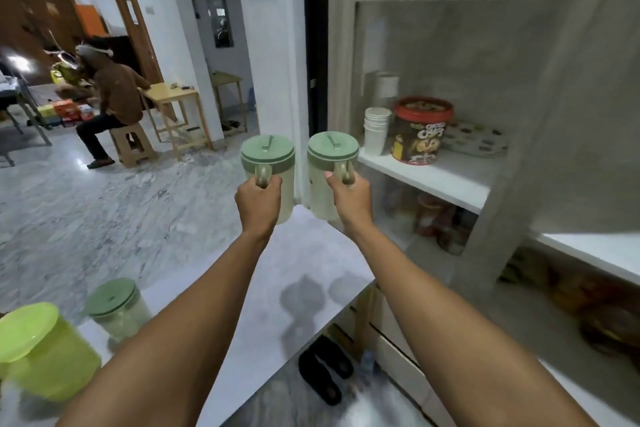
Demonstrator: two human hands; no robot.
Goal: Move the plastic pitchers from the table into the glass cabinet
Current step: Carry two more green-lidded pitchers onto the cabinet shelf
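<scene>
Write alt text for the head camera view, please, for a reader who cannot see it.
Left hand and right hand each hold a green-lidded pitcher, left pitcher and right pitcher, near the cabinet shelf. A third pitcher stands on the table.

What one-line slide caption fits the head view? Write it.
Left hand and right hand each carry a green-lidded pitcher toward the cabinet shelf; a third pitcher waits on the table.
</scene>
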